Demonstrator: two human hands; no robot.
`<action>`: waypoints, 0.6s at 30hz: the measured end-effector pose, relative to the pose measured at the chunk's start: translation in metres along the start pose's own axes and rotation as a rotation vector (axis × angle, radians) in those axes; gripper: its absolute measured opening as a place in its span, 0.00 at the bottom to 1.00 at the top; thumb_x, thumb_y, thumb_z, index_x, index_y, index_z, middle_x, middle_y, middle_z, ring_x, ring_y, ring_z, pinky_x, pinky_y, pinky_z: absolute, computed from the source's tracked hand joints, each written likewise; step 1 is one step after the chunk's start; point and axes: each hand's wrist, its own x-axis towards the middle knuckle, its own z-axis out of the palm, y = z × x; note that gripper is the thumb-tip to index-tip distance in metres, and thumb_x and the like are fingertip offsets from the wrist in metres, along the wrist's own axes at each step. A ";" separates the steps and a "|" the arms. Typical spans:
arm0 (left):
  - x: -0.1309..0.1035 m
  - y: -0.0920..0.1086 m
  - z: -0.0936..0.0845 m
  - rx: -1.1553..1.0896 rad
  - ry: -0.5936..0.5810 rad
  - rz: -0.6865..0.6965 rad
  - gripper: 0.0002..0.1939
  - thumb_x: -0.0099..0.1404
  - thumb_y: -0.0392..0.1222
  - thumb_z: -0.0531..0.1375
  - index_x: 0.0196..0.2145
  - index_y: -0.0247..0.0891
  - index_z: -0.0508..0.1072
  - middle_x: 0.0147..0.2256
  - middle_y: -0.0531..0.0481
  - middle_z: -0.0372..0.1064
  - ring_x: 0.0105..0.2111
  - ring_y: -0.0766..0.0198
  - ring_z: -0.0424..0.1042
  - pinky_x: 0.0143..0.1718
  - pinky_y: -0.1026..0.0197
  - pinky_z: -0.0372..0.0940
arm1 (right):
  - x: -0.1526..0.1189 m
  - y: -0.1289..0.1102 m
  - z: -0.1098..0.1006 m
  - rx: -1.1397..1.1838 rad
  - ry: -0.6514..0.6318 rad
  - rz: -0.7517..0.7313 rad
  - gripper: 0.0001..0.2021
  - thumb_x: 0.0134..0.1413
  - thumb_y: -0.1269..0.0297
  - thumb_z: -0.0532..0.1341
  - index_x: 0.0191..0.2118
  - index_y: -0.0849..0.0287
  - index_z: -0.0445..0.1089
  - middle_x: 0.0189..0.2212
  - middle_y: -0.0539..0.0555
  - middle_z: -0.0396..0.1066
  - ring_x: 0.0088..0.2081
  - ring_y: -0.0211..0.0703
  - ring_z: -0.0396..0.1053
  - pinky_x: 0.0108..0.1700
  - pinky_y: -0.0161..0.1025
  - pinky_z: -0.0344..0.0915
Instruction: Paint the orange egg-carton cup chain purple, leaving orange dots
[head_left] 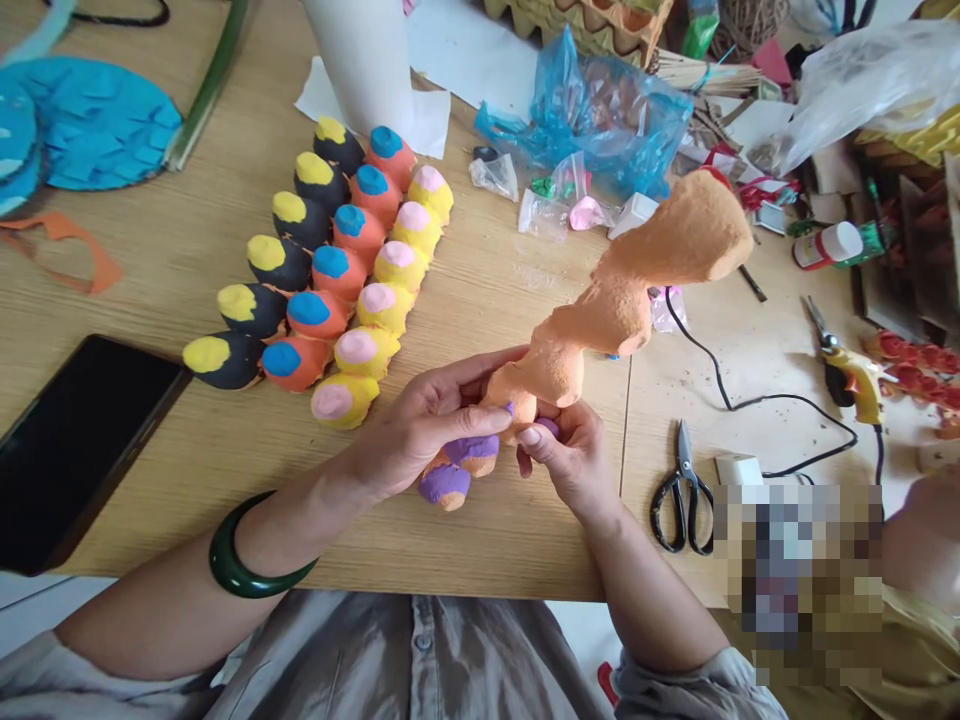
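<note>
A long, bumpy orange clay-covered piece slants up to the right, held between both hands over the table's front part. My left hand grips its lower end, thumb on top. On the other side, my right hand pinches the same end with thumb and fingers. Purple caps cover the bumps below my left hand, and a bit of purple shows by my right fingers. To the left lie rows of bumps: black with yellow tops, orange with blue tops and yellow with pink tops.
Black-handled scissors and a yellow glue gun with a cable lie at the right. A black phone is at the left. Blue plastic bag and egg trays stand at the back. Another person is at the lower right.
</note>
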 end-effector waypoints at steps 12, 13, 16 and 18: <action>0.004 0.007 0.005 -0.030 -0.088 0.070 0.12 0.71 0.45 0.74 0.45 0.34 0.83 0.27 0.54 0.75 0.19 0.69 0.71 0.18 0.68 0.68 | -0.002 -0.001 0.009 0.020 0.009 -0.024 0.30 0.48 0.44 0.84 0.37 0.53 0.67 0.23 0.41 0.69 0.19 0.30 0.60 0.17 0.29 0.60; 0.004 0.007 0.006 -0.033 -0.077 0.076 0.12 0.71 0.44 0.74 0.47 0.34 0.82 0.27 0.54 0.75 0.18 0.68 0.71 0.17 0.68 0.68 | -0.002 0.000 0.010 0.016 0.013 -0.030 0.29 0.48 0.44 0.84 0.37 0.53 0.67 0.23 0.41 0.69 0.19 0.30 0.60 0.17 0.29 0.59; 0.004 0.004 0.004 -0.019 -0.053 0.090 0.12 0.71 0.42 0.74 0.47 0.35 0.81 0.28 0.55 0.74 0.18 0.68 0.72 0.17 0.68 0.68 | -0.003 0.002 0.014 -0.003 0.022 -0.056 0.29 0.48 0.45 0.85 0.38 0.54 0.68 0.23 0.42 0.70 0.20 0.31 0.61 0.18 0.29 0.58; 0.005 0.000 0.002 -0.019 -0.041 0.097 0.12 0.69 0.43 0.76 0.45 0.36 0.81 0.28 0.56 0.73 0.19 0.69 0.71 0.17 0.68 0.68 | -0.003 0.004 0.014 -0.015 0.024 -0.064 0.29 0.47 0.45 0.85 0.37 0.54 0.68 0.24 0.42 0.69 0.21 0.31 0.61 0.19 0.29 0.59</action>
